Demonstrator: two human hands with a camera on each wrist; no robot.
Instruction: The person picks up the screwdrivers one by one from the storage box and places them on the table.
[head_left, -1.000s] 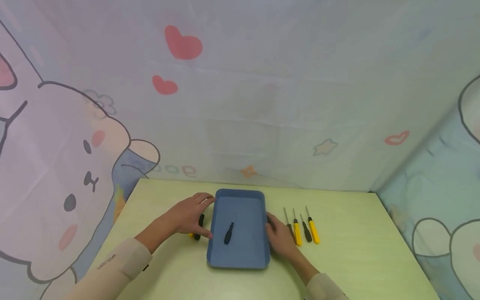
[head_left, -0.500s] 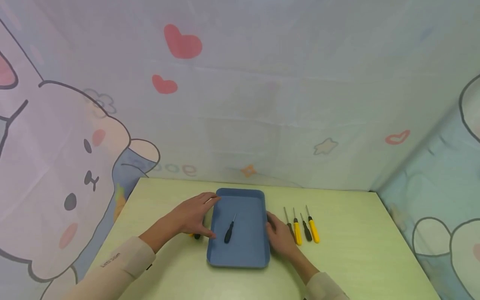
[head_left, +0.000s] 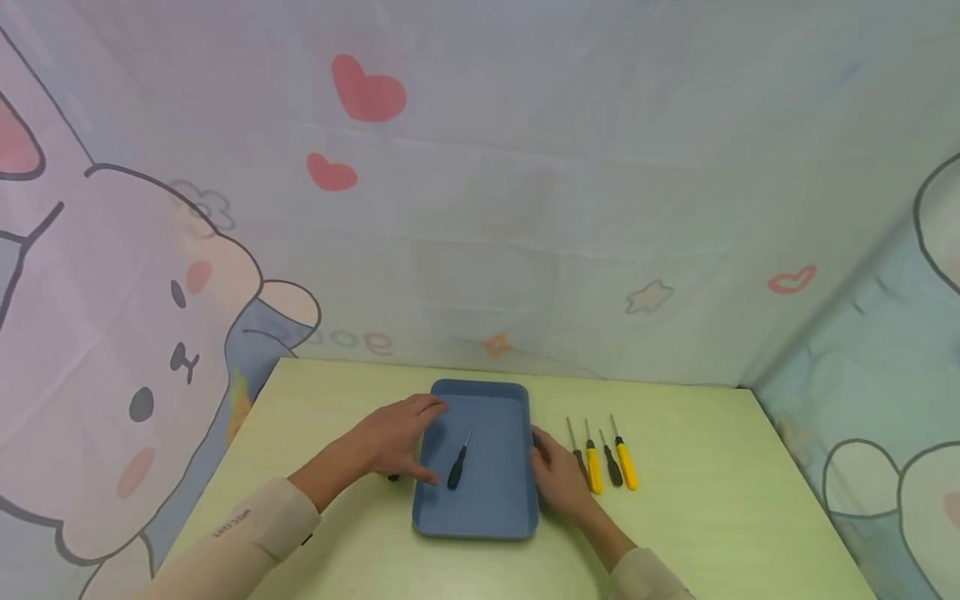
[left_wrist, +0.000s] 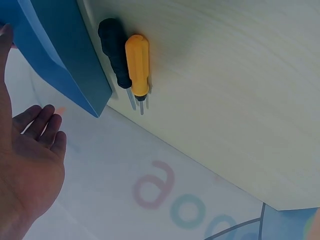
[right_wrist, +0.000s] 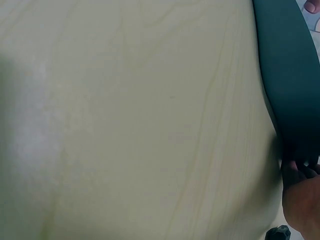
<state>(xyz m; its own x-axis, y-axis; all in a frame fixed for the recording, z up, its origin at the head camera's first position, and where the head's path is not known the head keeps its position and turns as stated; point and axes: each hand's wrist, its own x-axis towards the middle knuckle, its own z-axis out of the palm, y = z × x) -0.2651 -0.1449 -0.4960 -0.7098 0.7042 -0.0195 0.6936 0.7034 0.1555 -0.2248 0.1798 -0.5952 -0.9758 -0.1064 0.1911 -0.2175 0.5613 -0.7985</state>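
A blue tray [head_left: 498, 517] lies on the table with a small black screwdriver [head_left: 457, 468] inside it. My left hand [head_left: 396, 435] hovers over the tray's left edge, thumb and fingers spread apart, holding nothing. Against the outside of the right wall rests my right hand [head_left: 561, 477], its thumb and forefinger touching the wall. Left of the tray, a black-handled screwdriver [left_wrist: 114, 50] and a yellow-handled one [left_wrist: 137, 65] lie side by side in the left wrist view; in the head view the left hand mostly hides them.
Right of the right hand lie several screwdrivers in a row, a yellow one [head_left: 626, 467] outermost and a black one [head_left: 611, 465] beside it. The pale green table [head_left: 720, 500] meets a cartoon-printed cloth [head_left: 480, 208] at the back.
My left hand has moved right, from beside the tray to over its left edge, covering more of the screwdrivers there. The right hand and tray stay in place.
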